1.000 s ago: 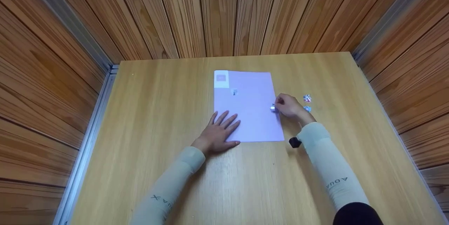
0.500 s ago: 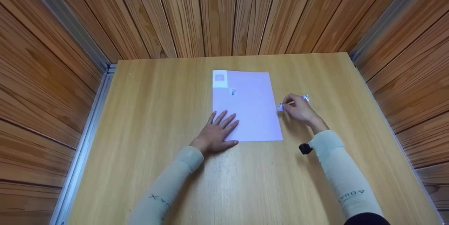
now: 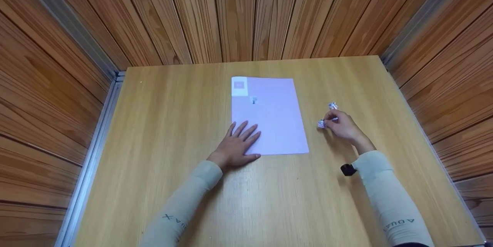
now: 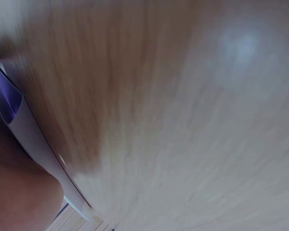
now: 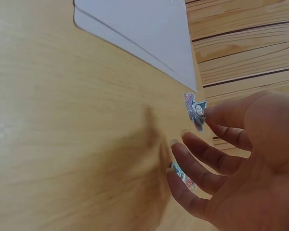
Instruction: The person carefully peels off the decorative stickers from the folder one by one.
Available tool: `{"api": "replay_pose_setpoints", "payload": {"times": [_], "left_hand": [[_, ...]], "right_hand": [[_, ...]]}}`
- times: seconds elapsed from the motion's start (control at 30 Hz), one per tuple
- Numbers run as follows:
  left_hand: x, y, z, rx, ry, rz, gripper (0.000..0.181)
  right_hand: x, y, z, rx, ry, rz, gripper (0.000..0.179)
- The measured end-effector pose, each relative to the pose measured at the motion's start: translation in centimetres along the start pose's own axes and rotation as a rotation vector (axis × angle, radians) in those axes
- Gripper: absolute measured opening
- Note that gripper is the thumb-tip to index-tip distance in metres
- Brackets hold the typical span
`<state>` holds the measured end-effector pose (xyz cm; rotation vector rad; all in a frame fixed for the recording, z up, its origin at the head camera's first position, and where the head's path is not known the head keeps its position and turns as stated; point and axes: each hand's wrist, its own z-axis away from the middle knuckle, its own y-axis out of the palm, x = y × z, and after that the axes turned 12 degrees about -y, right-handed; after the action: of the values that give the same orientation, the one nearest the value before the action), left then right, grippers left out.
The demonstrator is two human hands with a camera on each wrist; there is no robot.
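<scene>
A lavender folder (image 3: 275, 120) lies flat on the table, with a white patch at its far left corner and a small sticker (image 3: 254, 100) below that. My left hand (image 3: 235, 148) rests on its near left part, fingers spread and straight. To the right of the folder, my right hand (image 3: 344, 126) pinches a small cut-out sticker (image 5: 195, 111) between thumb and forefinger, apart from the folder. Its other fingers are loosely bent. Just beyond this hand another shiny sticker (image 3: 333, 105) lies on the table. In the right wrist view, a colourful sticker (image 5: 184, 176) is partly hidden behind the fingers.
The wooden table (image 3: 173, 116) is bounded by plank walls (image 3: 235, 15) at the back and sides. A metal rail (image 3: 94, 154) runs along the left edge. A small black device (image 3: 348, 170) sits at my right wrist.
My right hand has moved right from the folder's right edge, carrying the pinched sticker off it. The left hand stays in place on the folder.
</scene>
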<state>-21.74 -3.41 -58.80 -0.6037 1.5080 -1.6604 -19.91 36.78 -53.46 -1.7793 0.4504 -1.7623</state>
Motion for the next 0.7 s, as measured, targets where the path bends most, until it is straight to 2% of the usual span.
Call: {"api": "replay_pose_setpoints", "payload": {"times": [0.3,0.53,0.7], "left_hand": [[-0.1,-0.2,0.2,-0.002,0.002,0.001,0.081],[-0.1,-0.2,0.0,0.039,-0.016,-0.026,0.081],[-0.2,-0.6,0.3,0.025,-0.005,-0.014,0.081]], "right_hand": [[-1.1,-0.3,1.0,0.018,0.034,0.018,0.019],[-1.5,-0.4,1.5,0.014,0.062,0.017,0.020],[-1.7,-0.1,1.5,0.003,0.059,0.043,0.019]]}}
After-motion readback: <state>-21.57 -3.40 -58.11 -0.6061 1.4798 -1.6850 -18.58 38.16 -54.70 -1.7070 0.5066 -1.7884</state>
